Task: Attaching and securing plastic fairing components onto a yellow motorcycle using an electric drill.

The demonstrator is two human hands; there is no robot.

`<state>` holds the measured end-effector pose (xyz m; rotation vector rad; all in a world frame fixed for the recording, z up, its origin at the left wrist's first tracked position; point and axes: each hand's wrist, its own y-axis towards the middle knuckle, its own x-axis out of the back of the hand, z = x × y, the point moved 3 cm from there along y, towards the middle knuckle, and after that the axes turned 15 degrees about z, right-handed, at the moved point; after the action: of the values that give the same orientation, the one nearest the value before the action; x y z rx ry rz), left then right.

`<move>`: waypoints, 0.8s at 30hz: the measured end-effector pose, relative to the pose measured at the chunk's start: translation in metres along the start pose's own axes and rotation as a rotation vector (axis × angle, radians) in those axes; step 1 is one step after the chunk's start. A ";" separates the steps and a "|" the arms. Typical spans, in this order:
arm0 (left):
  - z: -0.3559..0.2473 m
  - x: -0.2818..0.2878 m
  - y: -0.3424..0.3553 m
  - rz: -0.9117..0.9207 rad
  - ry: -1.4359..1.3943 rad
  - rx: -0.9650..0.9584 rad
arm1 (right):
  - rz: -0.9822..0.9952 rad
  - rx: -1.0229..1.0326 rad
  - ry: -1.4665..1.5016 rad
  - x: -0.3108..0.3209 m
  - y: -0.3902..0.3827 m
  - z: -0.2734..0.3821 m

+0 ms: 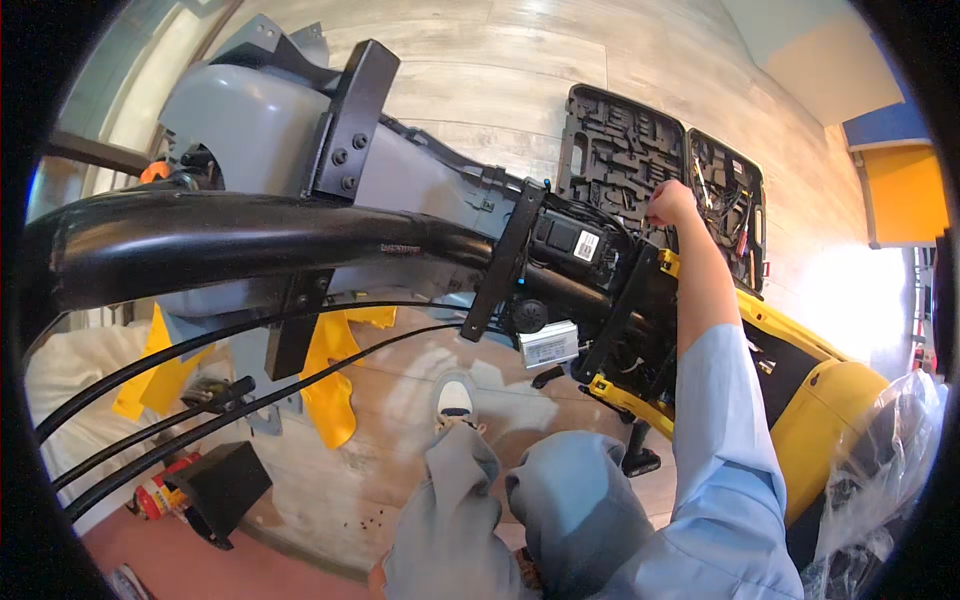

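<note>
Head: tool case (612, 128) beneath right hand (672, 204)

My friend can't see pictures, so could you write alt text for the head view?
A person's right hand reaches to an open black tool case on a wood-look floor; whether it holds anything is unclear. Nearby are a thick black tube, a grey casing and a yellow body panel.
</note>
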<state>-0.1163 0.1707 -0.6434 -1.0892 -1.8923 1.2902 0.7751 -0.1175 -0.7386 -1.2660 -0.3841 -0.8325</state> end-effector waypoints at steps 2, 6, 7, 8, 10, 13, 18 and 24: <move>0.034 0.023 0.017 -0.028 0.247 -0.007 | -0.019 -0.010 0.016 0.000 0.001 0.005; 0.063 0.046 0.028 -0.073 0.812 -0.053 | -0.117 -0.005 0.207 0.006 0.004 0.008; 0.059 0.044 0.025 -0.046 0.634 -0.025 | -0.186 -0.007 0.240 0.009 0.003 0.008; 0.048 0.039 0.018 -0.022 0.436 -0.002 | -0.169 -0.041 0.252 0.012 0.002 0.006; 0.007 0.018 0.002 0.032 0.199 0.024 | -0.227 -0.094 0.331 0.018 -0.003 0.003; -0.068 -0.010 -0.028 0.193 0.138 0.073 | -0.304 -0.135 0.314 0.025 -0.021 0.007; -0.113 -0.017 -0.070 0.349 0.280 -0.005 | -0.619 -0.135 0.307 0.031 -0.076 0.053; -0.067 -0.052 -0.100 -0.355 0.482 -0.566 | -0.808 0.215 0.796 0.022 -0.163 0.164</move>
<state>-0.0650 0.1367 -0.5280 -1.1292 -1.9813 0.2555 0.7011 0.0185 -0.5653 -0.4651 -0.3144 -1.8334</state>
